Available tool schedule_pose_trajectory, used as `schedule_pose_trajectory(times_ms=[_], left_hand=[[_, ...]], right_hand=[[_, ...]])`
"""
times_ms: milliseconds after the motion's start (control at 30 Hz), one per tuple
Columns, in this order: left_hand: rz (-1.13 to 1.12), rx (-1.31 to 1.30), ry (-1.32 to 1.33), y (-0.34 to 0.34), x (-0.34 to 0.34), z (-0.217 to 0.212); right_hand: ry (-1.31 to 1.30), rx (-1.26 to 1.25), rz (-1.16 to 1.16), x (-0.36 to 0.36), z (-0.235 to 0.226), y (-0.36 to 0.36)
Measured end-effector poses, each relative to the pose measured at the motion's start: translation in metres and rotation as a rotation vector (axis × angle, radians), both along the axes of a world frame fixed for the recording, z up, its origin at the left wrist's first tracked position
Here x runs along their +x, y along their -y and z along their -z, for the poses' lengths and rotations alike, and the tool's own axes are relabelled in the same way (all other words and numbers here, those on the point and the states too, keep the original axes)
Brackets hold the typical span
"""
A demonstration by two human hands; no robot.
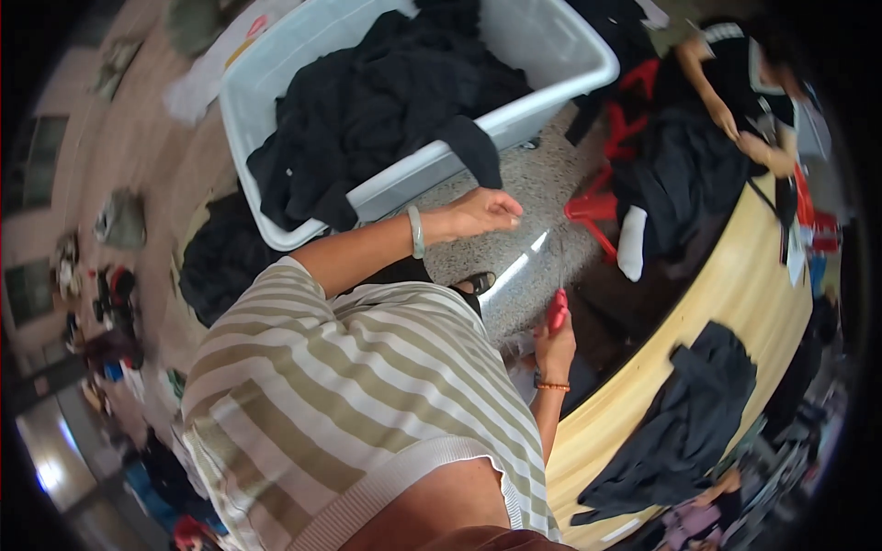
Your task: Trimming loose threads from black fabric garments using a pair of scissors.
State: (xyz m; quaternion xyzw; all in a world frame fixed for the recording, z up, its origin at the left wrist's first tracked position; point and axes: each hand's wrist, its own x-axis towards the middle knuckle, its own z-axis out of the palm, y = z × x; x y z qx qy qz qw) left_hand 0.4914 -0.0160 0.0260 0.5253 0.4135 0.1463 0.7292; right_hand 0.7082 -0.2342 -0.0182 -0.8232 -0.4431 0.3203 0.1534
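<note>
My left hand (480, 214), with a pale bangle at the wrist, is in mid-air just below the near rim of a white plastic bin (427, 165). Its fingers are bent and drawn together; whatever they may pinch is too small to make out. Black garments (386, 87) fill the bin, and one dark piece hangs over its near edge close to that hand. Lower and to the right, my right hand (555, 354), with a beaded bracelet, is closed round a red-handled tool (557, 310) with a thin tip pointing away from me. The tool's exact kind does not show clearly.
A light wooden table (634, 395) curves along the right, with a black garment (680, 427) spread on it. Beyond it, a person (735, 101) sits with dark cloth on the lap, near a red plastic stool (597, 207). More dark cloth (225, 257) lies left of the bin.
</note>
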Motion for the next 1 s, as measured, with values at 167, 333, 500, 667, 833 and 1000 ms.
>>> schedule_pose_trajectory(times_ms=[167, 333, 500, 667, 833, 1000], left_hand=[[-0.371, 0.299, -0.233, -0.041, -0.121, 0.050], [-0.764, 0.823, -1.040, -0.076, -0.257, 0.064], [-0.867, 0.332, -1.056, -0.090, -0.353, 0.128], [-0.741, 0.551, -0.618, -0.097, -0.344, 0.116], [-0.282, 0.496, -0.075, -0.072, -0.288, 0.044], [-0.076, 0.388, 0.080, -0.056, -0.269, 0.012]], right_hand=[[0.001, 0.052, -0.431, -0.063, -0.060, -0.098], [-0.012, 0.043, -0.592, -0.122, -0.065, -0.159], [-0.028, 0.030, -0.771, -0.192, -0.060, -0.211], [-0.032, 0.084, -0.724, -0.237, -0.057, -0.252], [0.142, 0.025, -0.558, -0.258, -0.060, -0.292], [-0.185, -0.034, -0.432, -0.294, -0.064, -0.319]])
